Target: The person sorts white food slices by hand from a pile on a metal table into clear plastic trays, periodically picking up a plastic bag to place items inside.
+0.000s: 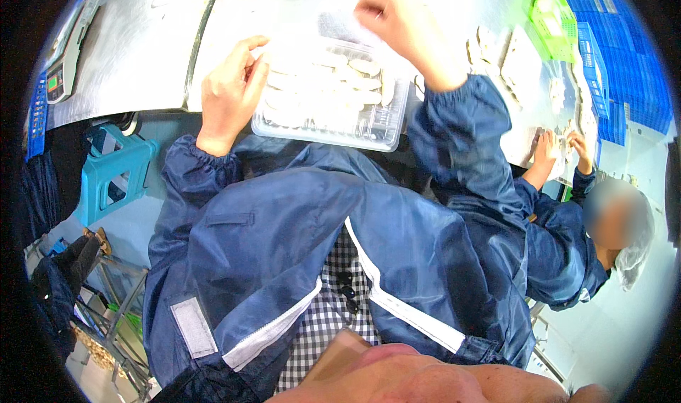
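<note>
A clear plastic tray (389, 142) lies at the table's near edge in front of me. It holds several pale, oval slices (363, 84), washed out by glare, so their kind is unclear. At the tray's left side is my left hand (230, 94), its thumb and forefinger apart with nothing visible between them. My right hand (401, 24) is beyond the tray's far right corner, fingers curled in toward the thumb. Whatever may be between those fingertips cannot be made out. More pale pieces (507, 66) are on the metal table (142, 63) to the right.
A scale (65, 73) stands on the table at far left. Past the right end are a green basket (553, 21) and stacked blue crates (628, 56). A co-worker (560, 254) works close on my right. Lower left are a blue stool (106, 183) and a metal rack (117, 311).
</note>
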Demonstrator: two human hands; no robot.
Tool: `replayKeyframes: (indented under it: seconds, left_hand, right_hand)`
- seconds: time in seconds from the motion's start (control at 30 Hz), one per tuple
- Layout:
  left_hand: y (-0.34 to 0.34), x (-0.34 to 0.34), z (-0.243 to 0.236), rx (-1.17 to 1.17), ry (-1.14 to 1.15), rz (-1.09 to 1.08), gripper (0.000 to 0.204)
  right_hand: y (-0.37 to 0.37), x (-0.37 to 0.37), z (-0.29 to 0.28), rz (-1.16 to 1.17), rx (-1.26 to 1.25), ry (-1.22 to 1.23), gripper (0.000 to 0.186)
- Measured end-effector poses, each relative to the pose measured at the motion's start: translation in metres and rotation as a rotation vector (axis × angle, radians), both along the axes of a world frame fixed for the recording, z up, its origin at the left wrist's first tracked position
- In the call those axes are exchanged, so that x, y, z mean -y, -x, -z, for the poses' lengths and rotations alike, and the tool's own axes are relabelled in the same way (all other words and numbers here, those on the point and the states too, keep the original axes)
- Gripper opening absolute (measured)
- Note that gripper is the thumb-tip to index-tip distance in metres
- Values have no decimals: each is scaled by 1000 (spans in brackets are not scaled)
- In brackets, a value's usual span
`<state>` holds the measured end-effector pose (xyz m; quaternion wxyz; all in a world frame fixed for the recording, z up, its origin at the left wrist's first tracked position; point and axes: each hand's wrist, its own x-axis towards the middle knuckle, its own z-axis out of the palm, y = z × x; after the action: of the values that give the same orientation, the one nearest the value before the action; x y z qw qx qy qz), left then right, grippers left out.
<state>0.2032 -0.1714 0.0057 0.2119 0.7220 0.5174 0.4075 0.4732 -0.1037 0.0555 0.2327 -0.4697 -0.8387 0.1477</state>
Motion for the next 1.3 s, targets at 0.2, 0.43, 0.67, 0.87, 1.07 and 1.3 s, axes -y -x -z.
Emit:
replayKeyframes:
  seconds: [0.2, 0.43, 0.67, 0.87, 1.07, 1.3]
  left_hand:
    - [1, -2, 2, 12, -53, -7, 24]
    - [6, 1, 4, 14, -36, -4, 23]
    - [2, 2, 3, 12, -27, 3, 24]
    - [5, -2, 7, 110, 55, 20, 25]
    - [6, -4, 8, 170, 117, 35, 26]
    - [17, -22, -19, -48, -17, -8, 24]
  right_hand:
    - [-17, -44, 36, 390, 297, -79, 33]
    - [-9, -37, 12, 391, 380, 94, 34]
    - [9, 87, -42, 33, 107, 229, 14]
    - [2, 133, -29, 31, 191, 153, 12]
    - [-7, 137, -14, 71, 211, -41, 13]
    - [-27, 118, -20, 144, 94, 70, 16]
